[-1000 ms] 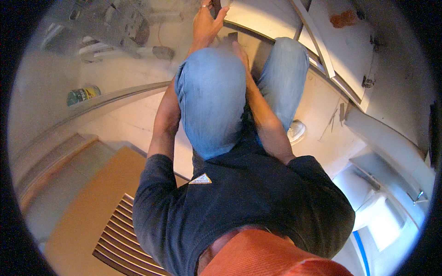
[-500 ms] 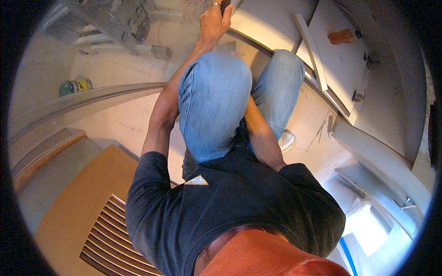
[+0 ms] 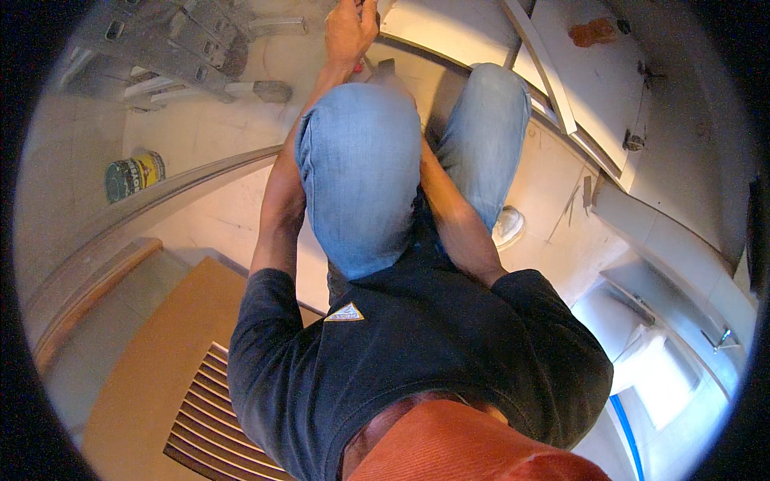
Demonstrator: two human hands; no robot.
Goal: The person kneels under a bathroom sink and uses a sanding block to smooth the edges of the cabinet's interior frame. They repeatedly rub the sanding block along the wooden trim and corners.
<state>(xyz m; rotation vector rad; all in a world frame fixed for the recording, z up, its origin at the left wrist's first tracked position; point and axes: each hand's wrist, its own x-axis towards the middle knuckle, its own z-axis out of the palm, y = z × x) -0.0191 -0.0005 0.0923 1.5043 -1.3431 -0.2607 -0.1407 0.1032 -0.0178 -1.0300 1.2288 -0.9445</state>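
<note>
My left hand (image 3: 351,34) is at the top edge beyond my raised knee. Its fingers are curled closed and partly cut off by the frame, with a small dark piece at their tips that I cannot make out. My right forearm (image 3: 453,204) passes between my legs. Most of my right hand (image 3: 399,86) is behind the knee, and only a blurred bit shows past it, its fingers hidden. Close by it a small grey-brown piece (image 3: 387,67) sticks up.
White panels (image 3: 593,104) lean at the upper right, with a narrow strip (image 3: 545,68) across them. A ladder (image 3: 172,48) lies upper left, above a green-and-yellow can (image 3: 135,175). A slatted brown panel (image 3: 152,345) is lower left. Plastic sheeting (image 3: 650,369) lies lower right.
The view has shifted slightly. My left hand has moved a little left and up, further out of the frame. The piece near my right hand shows more clearly.
</note>
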